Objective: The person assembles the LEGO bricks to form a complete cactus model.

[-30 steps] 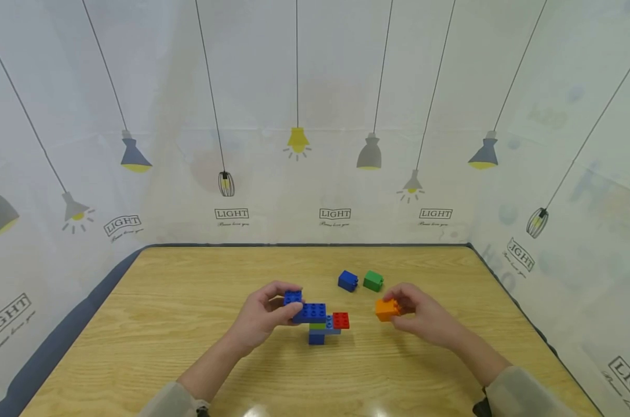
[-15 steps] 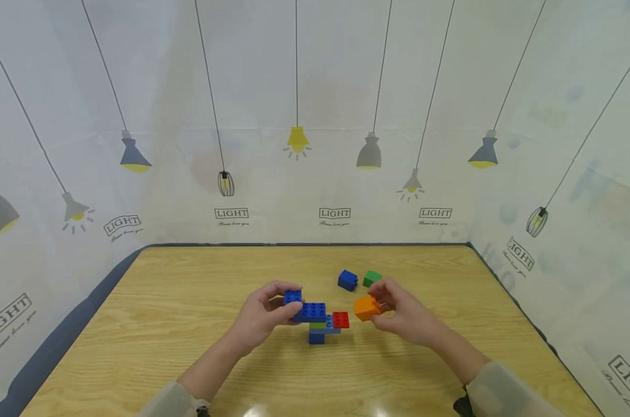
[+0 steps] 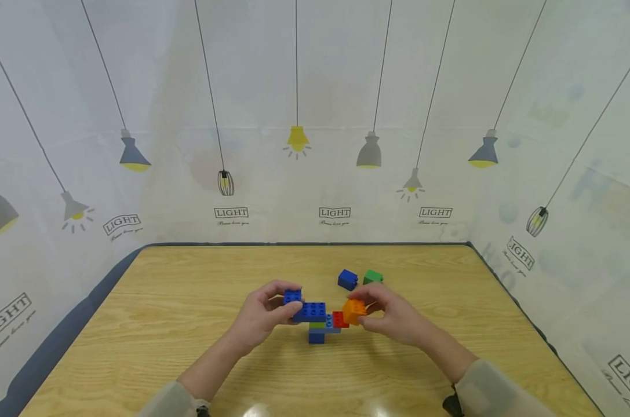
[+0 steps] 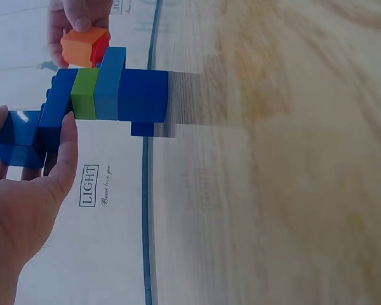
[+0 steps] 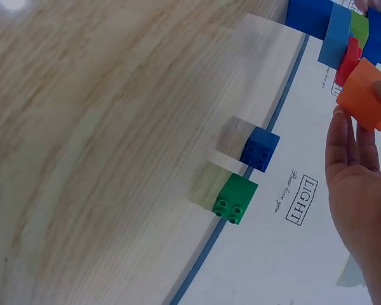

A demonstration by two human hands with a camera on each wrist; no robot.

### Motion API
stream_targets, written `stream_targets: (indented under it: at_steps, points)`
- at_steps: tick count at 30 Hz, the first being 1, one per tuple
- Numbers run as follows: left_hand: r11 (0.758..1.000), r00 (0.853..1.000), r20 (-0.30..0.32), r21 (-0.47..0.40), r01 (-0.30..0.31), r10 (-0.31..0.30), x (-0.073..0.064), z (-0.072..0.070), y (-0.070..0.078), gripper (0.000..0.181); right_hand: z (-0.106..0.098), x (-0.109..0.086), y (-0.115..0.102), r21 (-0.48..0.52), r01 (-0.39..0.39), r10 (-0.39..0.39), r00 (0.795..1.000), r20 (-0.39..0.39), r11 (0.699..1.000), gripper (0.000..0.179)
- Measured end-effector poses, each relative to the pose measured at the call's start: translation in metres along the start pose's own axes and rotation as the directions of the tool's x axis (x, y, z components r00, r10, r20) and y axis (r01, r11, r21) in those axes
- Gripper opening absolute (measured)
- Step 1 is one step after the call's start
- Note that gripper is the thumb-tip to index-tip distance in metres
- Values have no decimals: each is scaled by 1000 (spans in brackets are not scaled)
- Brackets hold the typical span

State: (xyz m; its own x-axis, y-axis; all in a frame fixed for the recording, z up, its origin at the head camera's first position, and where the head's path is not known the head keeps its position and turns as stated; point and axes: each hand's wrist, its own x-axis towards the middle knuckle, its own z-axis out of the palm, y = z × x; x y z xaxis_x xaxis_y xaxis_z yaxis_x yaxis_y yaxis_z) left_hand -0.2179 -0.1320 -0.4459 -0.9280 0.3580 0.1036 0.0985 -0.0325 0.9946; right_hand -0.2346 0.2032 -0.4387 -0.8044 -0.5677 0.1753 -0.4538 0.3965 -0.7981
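A small stack of building bricks stands on the table, dark blue at its foot, then a light blue brick (image 4: 110, 89), a lime green brick (image 4: 84, 94) and a long blue brick (image 3: 310, 312) on top. My left hand (image 3: 262, 315) grips the small blue brick (image 3: 292, 296) at the stack's upper left end, thumb on the long brick's side. Between thumb and fingers my right hand (image 3: 393, 311) pinches an orange brick (image 3: 353, 311), tilted, at the red brick (image 3: 339, 319) on the right arm of the stack. Whether orange and red touch, I cannot tell.
Behind the stack, a loose blue brick (image 3: 348, 280) and a green brick (image 3: 373, 277) lie on their sides on the wooden table (image 3: 189, 272). A pale curtain (image 3: 273, 191) printed with lamps closes off the table's far edge and sides.
My right hand has carried the orange brick leftward, from beside the stack to the red brick, tilting it on the way. My left hand and the stack have stayed in place.
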Motion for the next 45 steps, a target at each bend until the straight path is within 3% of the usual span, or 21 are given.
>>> stream_targets:
  at_steps: [14,20,32,45]
  points:
    - [1000,1000,-5,-3,0,0,0,0,-1,40,8,5,-2,-45,-17,17,1000,4,999,45]
    - [1000,1000,3,-11,-3,3,0,1,-1,41,15,6,1,59,-53,51,998,43,997,50]
    - [1000,1000,5,-6,-10,10,1,1,0,40,22,3,5,226,-94,91,996,22,970,50]
    - [1000,1000,2,6,-14,14,1,0,-1,40,27,2,10,301,-131,131,991,19,945,52]
